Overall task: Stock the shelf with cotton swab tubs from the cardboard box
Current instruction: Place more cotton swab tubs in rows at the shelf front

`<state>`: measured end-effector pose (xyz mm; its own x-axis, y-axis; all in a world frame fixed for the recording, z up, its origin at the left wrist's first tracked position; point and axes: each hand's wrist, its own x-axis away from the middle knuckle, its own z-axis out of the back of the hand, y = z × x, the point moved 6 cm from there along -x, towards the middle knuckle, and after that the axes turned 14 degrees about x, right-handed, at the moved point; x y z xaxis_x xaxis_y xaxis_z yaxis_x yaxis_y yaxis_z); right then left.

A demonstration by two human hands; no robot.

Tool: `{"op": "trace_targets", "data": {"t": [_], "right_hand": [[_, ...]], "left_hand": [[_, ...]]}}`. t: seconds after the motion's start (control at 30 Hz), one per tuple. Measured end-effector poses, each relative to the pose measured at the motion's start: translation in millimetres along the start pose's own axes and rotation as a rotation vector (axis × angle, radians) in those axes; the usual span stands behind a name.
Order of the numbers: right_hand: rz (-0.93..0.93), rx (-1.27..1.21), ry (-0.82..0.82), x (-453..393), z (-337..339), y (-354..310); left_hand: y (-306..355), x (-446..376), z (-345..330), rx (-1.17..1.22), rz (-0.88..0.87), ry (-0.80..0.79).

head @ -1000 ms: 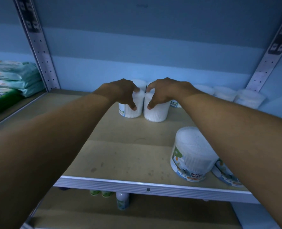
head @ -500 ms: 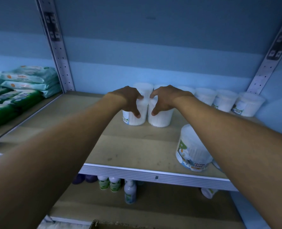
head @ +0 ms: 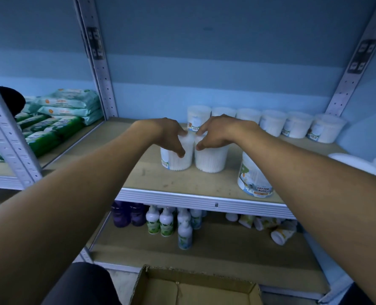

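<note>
At frame centre, the left hand point(head: 168, 135) curls its fingers over the left tub point(head: 176, 159); the right hand point(head: 215, 133) clamps the right tub point(head: 211, 160), both standing touching on the shelf point(head: 182, 183).

white cotton swab tubs point(head: 211, 158), green wipe packs point(head: 50, 133), purple bottles point(head: 128, 214), brown cardboard box point(head: 196, 287)

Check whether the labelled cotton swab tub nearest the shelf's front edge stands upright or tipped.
Upright: the white labelled cotton swab tub stands on its base, "COTTON BUDS" reading level.
</note>
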<state>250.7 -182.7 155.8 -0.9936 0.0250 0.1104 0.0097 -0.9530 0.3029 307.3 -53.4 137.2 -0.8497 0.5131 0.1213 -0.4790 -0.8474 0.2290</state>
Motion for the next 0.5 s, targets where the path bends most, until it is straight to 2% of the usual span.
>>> {"op": "trace_targets", "data": {"t": [0.23, 0.5], "right_hand": [[0.040, -0.124, -0.007, 19, 0, -3], [0.106, -0.166, -0.070, 30, -1, 5]], "left_hand": [[2, 24, 4, 0.050, 0.077, -0.118], [11, 34, 7, 0.171, 0.096, -0.160]]}}
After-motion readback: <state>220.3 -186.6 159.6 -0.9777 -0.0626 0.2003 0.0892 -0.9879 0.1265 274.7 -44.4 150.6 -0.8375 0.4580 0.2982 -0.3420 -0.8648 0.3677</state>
